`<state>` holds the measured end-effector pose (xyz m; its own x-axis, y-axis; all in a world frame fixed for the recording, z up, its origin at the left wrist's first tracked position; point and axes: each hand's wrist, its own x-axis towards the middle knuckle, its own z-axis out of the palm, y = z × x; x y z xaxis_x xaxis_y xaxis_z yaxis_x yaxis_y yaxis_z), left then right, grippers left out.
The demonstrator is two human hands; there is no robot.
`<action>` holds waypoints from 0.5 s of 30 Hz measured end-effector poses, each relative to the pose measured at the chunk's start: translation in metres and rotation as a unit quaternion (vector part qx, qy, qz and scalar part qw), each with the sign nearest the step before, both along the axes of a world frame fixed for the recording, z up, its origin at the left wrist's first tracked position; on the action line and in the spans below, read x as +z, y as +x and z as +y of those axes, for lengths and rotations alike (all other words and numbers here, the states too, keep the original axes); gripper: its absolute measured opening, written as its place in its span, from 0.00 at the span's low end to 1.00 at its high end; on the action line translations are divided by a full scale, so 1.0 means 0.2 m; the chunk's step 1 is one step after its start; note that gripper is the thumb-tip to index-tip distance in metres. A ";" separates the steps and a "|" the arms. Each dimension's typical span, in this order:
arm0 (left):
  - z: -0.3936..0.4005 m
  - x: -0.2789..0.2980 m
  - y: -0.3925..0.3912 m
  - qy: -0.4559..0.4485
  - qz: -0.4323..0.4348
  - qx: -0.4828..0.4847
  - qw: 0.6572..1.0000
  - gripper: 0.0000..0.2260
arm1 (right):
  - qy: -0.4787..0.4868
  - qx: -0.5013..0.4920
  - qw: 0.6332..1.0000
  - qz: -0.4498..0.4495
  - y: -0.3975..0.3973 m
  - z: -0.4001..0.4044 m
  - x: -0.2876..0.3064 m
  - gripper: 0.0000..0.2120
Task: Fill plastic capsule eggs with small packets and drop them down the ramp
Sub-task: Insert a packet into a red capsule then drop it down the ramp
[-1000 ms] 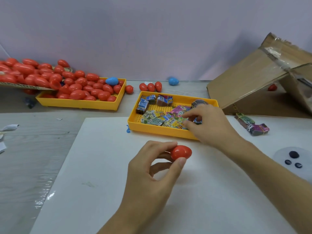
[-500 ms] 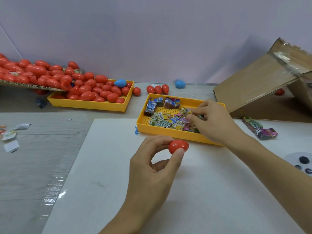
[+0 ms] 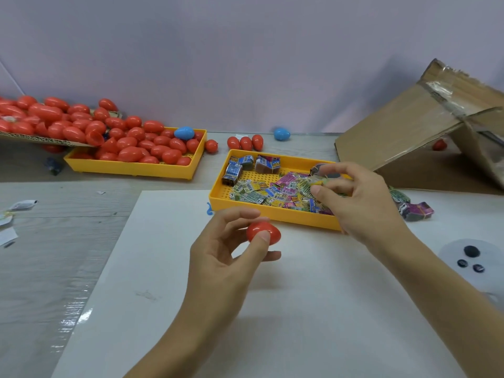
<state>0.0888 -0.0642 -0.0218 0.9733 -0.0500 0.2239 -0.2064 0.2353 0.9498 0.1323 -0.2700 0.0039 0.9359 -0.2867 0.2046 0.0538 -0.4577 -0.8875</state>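
The left hand [image 3: 226, 257] pinches a red egg [image 3: 263, 232], long axis lying sideways, over the surface. Just beyond and to its right, the right hand [image 3: 360, 203] pinches packets [image 3: 275, 190] in the yellow tray [image 3: 218, 197].

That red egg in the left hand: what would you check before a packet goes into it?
1. Egg held firmly: ok, left hand pinches it between thumb and fingers.
2. Egg open to take a packet: cannot tell, no opening shows.
3. Packet picked: ok, right hand pinches a yellow-green packet above the tray.
4. Only one packet pinched: cannot tell.
5. Ramp clear: ok, nothing lies on its slope.
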 end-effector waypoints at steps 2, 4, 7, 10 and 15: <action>0.00 0.00 0.00 0.002 0.001 -0.007 1.000 0.08 | 0.016 0.013 1.000 -0.014 -0.04 0.01 0.02 0.03; 0.00 0.00 0.01 0.000 0.006 -0.017 1.000 0.09 | 0.054 0.027 0.998 -0.024 -0.09 0.02 0.02 0.05; 0.00 -0.01 0.01 0.011 0.015 -0.021 1.000 0.12 | 0.148 0.077 0.986 -0.003 -0.18 0.02 0.01 0.10; -0.01 -0.02 0.01 0.020 0.008 -0.024 0.999 0.15 | 0.169 0.133 0.974 0.077 -0.29 0.03 -0.05 0.22; -0.02 -0.05 0.01 0.052 0.012 -0.027 0.998 0.14 | 0.131 0.168 0.964 0.157 -0.35 0.05 -0.09 0.11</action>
<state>0.0911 -0.0675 -0.0314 0.9737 -0.1242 0.1912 -0.1727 0.1458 0.9741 0.0626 -0.2592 -0.0140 0.9891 0.0407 -0.1415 -0.1293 -0.2188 -0.9671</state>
